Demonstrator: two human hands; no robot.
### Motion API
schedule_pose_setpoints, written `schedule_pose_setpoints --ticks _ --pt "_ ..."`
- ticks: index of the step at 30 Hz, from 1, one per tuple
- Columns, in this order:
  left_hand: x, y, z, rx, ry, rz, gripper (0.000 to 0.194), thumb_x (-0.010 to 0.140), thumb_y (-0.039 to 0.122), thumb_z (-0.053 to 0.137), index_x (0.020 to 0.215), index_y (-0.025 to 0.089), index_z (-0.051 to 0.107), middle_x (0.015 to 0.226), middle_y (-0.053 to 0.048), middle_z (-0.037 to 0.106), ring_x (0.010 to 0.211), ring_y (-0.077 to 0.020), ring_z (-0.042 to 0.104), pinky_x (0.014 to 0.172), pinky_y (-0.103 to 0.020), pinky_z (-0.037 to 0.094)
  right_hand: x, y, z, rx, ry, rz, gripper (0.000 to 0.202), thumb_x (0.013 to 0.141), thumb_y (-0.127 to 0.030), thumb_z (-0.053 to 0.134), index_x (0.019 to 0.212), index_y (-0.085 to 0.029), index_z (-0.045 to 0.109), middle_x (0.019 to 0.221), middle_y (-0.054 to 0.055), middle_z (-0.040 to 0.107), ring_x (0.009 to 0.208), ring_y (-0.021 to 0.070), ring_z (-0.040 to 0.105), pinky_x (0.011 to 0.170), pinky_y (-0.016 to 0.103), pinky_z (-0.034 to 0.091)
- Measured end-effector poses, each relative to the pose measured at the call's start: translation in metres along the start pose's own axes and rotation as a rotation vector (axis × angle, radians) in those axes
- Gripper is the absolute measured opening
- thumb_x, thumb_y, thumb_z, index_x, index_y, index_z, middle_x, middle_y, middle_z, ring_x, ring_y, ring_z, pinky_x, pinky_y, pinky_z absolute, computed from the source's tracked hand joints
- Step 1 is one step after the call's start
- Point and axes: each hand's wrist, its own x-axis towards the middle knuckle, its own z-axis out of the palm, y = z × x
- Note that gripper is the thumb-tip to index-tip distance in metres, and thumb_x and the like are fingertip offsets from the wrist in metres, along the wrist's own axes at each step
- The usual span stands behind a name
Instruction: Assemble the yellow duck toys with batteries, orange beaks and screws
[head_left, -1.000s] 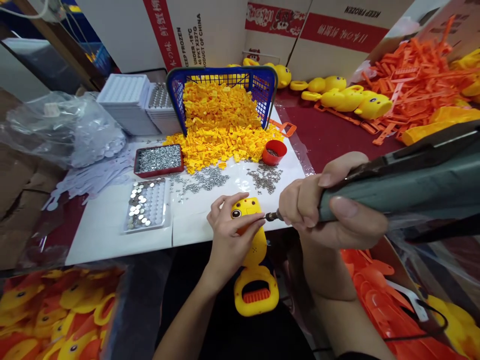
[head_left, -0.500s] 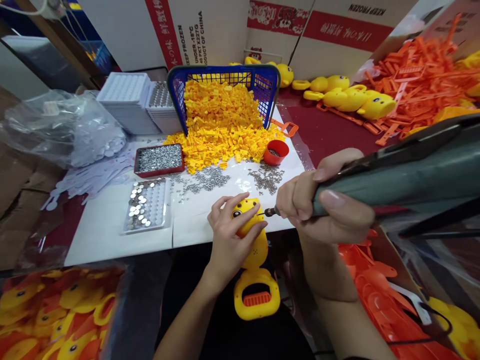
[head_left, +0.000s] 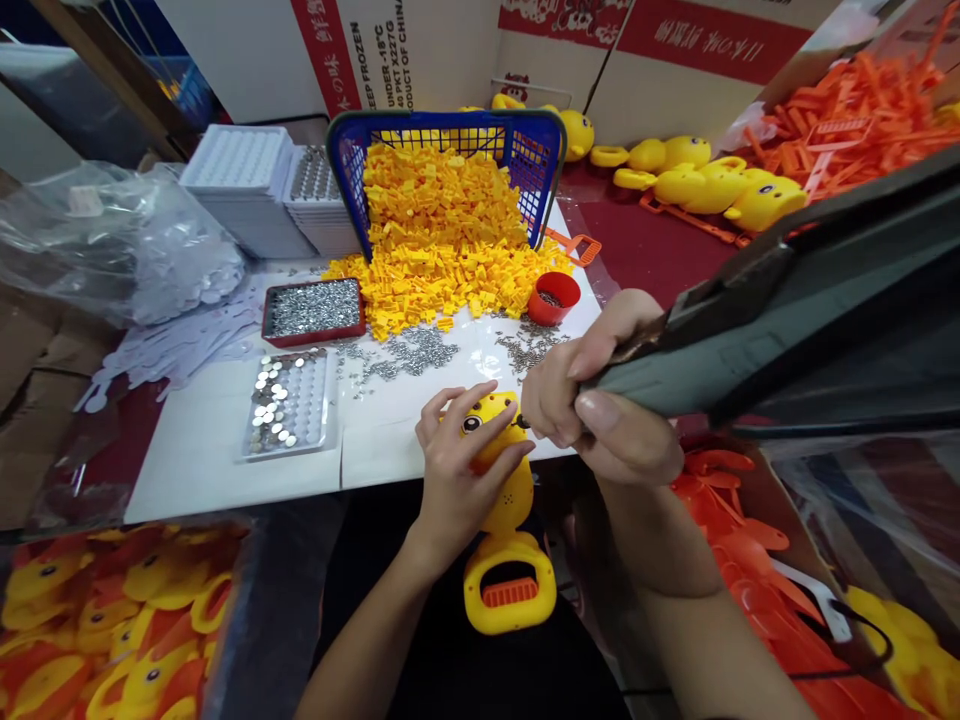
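Note:
My left hand (head_left: 466,470) is wrapped over the head of a yellow plastic duck toy (head_left: 517,500), its fingers across the side beside a printed eye. The toy's ring handle with an orange grip (head_left: 510,593) hangs below the table edge over my lap. In my right hand (head_left: 600,405) is a grey-green electric screwdriver (head_left: 720,335), gripped near its front end. Its dark nose meets the toy's head beside my left fingertips; the bit itself is hidden. Small dark holes show at the top of the head.
Behind my hands lie loose screws (head_left: 412,355), a red cup (head_left: 553,298), a red tray of small metal parts (head_left: 313,310) and a blue basket (head_left: 559,165) spilling yellow pieces. A white tray with round discs (head_left: 289,405) is at left. Boxes of duck toys (head_left: 112,620) and orange parts (head_left: 739,540) flank me.
My right hand has moved left with the screwdriver, bringing its nose against the toy's head. The thin bit that showed before is now out of sight. My left hand keeps its hold.

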Motion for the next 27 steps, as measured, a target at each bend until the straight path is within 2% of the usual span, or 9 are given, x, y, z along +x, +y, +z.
schedule_pose_setpoints --ticks 8,10,12,14,15,19,21,24,27 --pt "0.000 0.000 0.000 0.000 0.019 0.017 0.017 0.089 0.037 0.074 0.103 0.028 0.079 0.125 -0.009 0.070 0.120 -0.0299 0.050 0.101 -0.051 0.046 0.007 0.008 -0.006 0.335 -0.380 -0.250 0.008 0.088 -0.023 0.057 0.090 -0.029 0.052 0.050 -0.012 0.040 0.032 0.0065 0.033 0.034 0.018 0.034" --pt "0.000 -0.002 -0.001 -0.009 0.015 0.027 0.017 0.088 0.036 0.075 0.103 0.028 0.079 0.127 -0.008 0.069 0.120 -0.0295 0.051 0.102 -0.051 0.048 0.007 0.009 -0.007 0.344 -0.402 -0.289 0.010 0.088 -0.023 0.057 0.096 -0.029 0.055 0.049 -0.012 0.040 0.031 0.0069 0.035 0.034 0.018 0.034" --pt "-0.001 -0.003 -0.002 -0.028 0.010 0.037 0.016 0.089 0.033 0.074 0.103 0.028 0.079 0.130 -0.008 0.069 0.122 -0.0291 0.050 0.104 -0.051 0.049 0.005 0.008 -0.011 0.311 -0.360 -0.273 0.012 0.088 -0.025 0.059 0.099 -0.029 0.059 0.047 -0.012 0.043 0.032 0.0083 0.038 0.035 0.019 0.038" --pt "-0.002 -0.003 -0.002 -0.044 0.020 0.042 0.015 0.090 0.031 0.073 0.103 0.028 0.079 0.132 -0.009 0.068 0.124 -0.0290 0.050 0.105 -0.052 0.049 0.004 0.004 -0.017 0.271 -0.232 -0.273 0.012 0.087 -0.026 0.060 0.098 -0.028 0.063 0.046 -0.010 0.046 0.031 0.0093 0.039 0.035 0.021 0.041" --pt "-0.002 -0.003 -0.002 -0.049 0.028 0.042 0.015 0.091 0.030 0.072 0.104 0.028 0.079 0.133 -0.009 0.067 0.125 -0.0291 0.049 0.105 -0.052 0.049 0.003 0.001 -0.021 0.252 -0.113 -0.297 0.011 0.085 -0.026 0.061 0.095 -0.026 0.064 0.044 -0.010 0.047 0.030 0.0092 0.038 0.033 0.021 0.040" --pt "-0.002 -0.002 -0.002 -0.071 0.029 0.050 0.016 0.093 0.027 0.069 0.104 0.029 0.080 0.136 -0.010 0.065 0.127 -0.0292 0.050 0.105 -0.053 0.051 0.006 -0.013 -0.055 0.009 0.596 -0.355 0.005 0.075 -0.019 0.064 0.078 -0.022 0.064 0.043 -0.008 0.051 0.031 0.0087 0.040 0.033 0.022 0.039" --pt "-0.002 -0.002 -0.002 -0.071 0.022 0.066 0.017 0.094 0.025 0.066 0.104 0.028 0.080 0.137 -0.010 0.065 0.127 -0.0289 0.050 0.104 -0.051 0.051 0.008 -0.021 -0.082 -0.202 0.898 -0.358 0.016 0.072 -0.010 0.065 0.075 -0.024 0.059 0.049 -0.009 0.054 0.037 0.0088 0.048 0.039 0.021 0.045" --pt "-0.004 -0.003 -0.004 -0.060 0.015 0.092 0.020 0.097 0.024 0.062 0.106 0.027 0.080 0.137 -0.010 0.065 0.127 -0.0285 0.050 0.104 -0.050 0.051 0.004 -0.032 -0.128 -0.367 1.048 -0.367 0.040 0.063 0.009 0.064 0.073 -0.027 0.049 0.058 -0.013 0.056 0.046 0.0060 0.054 0.046 0.015 0.047" --pt "-0.008 -0.005 -0.004 -0.030 0.012 0.107 0.023 0.098 0.024 0.059 0.109 0.029 0.078 0.138 -0.010 0.065 0.129 -0.0299 0.050 0.106 -0.055 0.046 -0.010 -0.041 -0.169 -0.487 1.056 -0.292 0.046 0.062 0.014 0.064 0.072 -0.027 0.046 0.065 -0.011 0.059 0.058 0.0045 0.056 0.057 0.012 0.048"
